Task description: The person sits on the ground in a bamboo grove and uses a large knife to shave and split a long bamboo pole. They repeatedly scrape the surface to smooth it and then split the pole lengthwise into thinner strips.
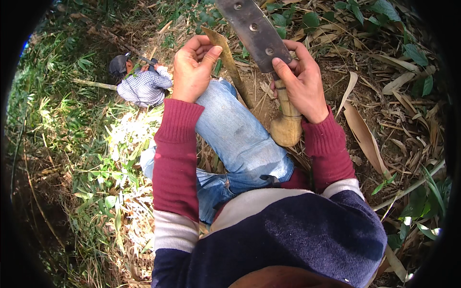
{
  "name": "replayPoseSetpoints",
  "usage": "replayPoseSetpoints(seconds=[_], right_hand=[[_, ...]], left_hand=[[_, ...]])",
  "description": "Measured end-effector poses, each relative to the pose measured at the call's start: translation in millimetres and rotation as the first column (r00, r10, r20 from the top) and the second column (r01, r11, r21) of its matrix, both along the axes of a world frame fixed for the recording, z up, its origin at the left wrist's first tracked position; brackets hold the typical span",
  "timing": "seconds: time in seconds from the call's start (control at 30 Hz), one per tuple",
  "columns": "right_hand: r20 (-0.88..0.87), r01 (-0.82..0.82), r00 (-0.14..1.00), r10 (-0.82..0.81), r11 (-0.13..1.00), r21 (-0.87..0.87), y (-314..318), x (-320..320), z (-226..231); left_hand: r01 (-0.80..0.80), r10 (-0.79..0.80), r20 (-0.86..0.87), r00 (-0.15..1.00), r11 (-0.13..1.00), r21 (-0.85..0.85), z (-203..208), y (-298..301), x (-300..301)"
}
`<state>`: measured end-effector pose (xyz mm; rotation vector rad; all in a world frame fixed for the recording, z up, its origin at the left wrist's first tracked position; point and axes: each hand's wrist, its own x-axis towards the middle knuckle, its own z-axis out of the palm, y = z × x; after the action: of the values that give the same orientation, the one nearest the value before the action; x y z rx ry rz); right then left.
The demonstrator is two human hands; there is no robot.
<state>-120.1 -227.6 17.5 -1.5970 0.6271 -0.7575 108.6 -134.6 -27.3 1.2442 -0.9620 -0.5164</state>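
My left hand (pixel 193 67) is closed, with the thumb and fingers pinching the upper part of a flat yellowish-brown strip (pixel 234 72), which looks like split bamboo. The strip slants down to the right beyond my knee. In my right hand (pixel 305 81) is a machete, gripped where its dark blade (pixel 252 33) meets the handle. Three round holes or rivets run along the blade, whose far end passes out of the picture at the top. Its pale, ringed handle (pixel 286 129) points back toward me and ends in a round knob. The two tools are apart.
My bent leg in blue jeans (pixel 240 134) lies below my hands. At the far left another person (pixel 144 86) in a checked shirt and dark cap crouches beside a pole (pixel 93 84). Dry leaves (pixel 365 134), twigs and green plants (pixel 417 55) cover the sloping ground.
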Motion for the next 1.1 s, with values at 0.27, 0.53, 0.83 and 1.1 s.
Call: replayPoseSetpoints(seconds=[0.27,0.53,0.83,1.1], right_hand=[[-0.045,-0.012,0.999,-0.018,0.811,-0.586,1,18,41],[-0.057,-0.03,0.998,-0.007,0.782,-0.623,5,25,61],[-0.185,-0.114,0.983,-0.007,0.765,-0.633,9,24,70],[-0.312,-0.187,0.948,-0.058,0.691,-0.698,11,26,73]], left_hand=[[-0.001,0.002,-0.061,0.998,1.0,0.006,-2,0,2],[-0.017,0.018,-0.06,0.998,0.999,0.03,0,0,0],[-0.026,0.027,-0.029,0.999,0.999,0.026,6,1,-3],[-0.08,0.08,-0.004,0.997,0.987,-0.139,7,0,-11]])
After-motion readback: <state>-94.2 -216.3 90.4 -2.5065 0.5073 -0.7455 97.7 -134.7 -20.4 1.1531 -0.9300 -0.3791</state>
